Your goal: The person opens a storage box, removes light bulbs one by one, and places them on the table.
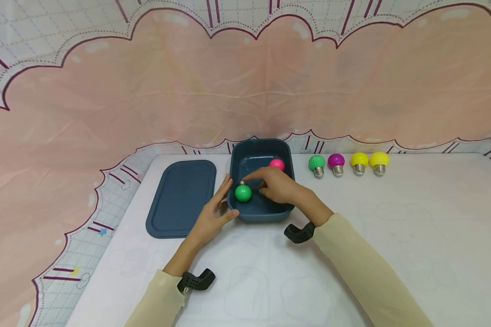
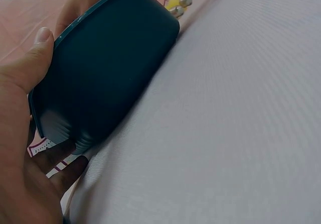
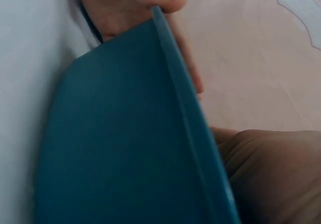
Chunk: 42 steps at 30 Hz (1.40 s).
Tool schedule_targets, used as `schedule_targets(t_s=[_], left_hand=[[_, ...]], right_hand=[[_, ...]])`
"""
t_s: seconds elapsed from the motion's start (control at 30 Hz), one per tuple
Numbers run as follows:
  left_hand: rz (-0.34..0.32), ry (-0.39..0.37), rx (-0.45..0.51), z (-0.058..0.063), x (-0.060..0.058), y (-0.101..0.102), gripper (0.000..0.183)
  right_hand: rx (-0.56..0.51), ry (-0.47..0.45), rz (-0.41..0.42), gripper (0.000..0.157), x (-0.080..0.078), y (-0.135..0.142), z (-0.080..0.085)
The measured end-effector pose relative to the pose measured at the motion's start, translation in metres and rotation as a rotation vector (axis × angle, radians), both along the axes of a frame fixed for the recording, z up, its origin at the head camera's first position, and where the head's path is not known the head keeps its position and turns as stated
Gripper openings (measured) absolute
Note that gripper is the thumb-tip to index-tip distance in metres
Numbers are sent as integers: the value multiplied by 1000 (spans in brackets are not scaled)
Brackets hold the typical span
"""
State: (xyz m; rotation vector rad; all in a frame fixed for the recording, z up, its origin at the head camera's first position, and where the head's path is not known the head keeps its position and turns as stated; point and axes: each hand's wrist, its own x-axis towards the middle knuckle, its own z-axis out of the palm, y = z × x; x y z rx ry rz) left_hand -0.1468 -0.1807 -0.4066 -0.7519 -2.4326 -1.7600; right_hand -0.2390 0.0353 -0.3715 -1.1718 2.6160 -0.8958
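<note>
Bracing the smooth, round-cornered blue box [image 1: 266, 218] mid-frame, your left hand [image 1: 211, 220] straight-fingered, thumb apart, your right hand [image 1: 279, 185] part-curled, its index finger straight at the glossy, metal-based green bulb [image 1: 243, 193] inside, seen only in the head view

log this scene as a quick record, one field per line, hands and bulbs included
container: dark blue, uncovered, on table
lid: flat on the table, left of the container
inside: green bulb, pink globe with base hidden
left hand: fingers along container's left side, thumb at near-left corner
right hand: inside container, index fingertip at green bulb's metal base
row right of container: second green bulb, purple bulb, two yellow bulbs
</note>
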Motion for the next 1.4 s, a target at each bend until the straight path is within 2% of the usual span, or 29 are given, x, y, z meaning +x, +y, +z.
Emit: schedule_targets(t_s=[0.17,0.4,0.7,0.87,1.03,1.3,1.4], left_hand=[[-2,1,-1,1,0,0,74],[-8,-7,1,1,0,0,74],[-7,-3,-9,0,0,-1,74],[-8,-4,-9,0,0,-2,74],[-8,-1,-8,0,0,-2,74],[-6,-9,-11,0,0,-2,74],[-6,-8,-10,-1,0,-2,74]], right_hand=[[19,18,35,48,-1,-6,-3],[44,-22,85,48,-4,-11,-6],[73,44,148,46,-8,-12,-8],[90,12,175,48,-9,-12,-9],[83,-11,176,48,-9,-12,-8],[131,85,133,45,-10,-13,-10],[121,82,145,45,-11,-13,-12]])
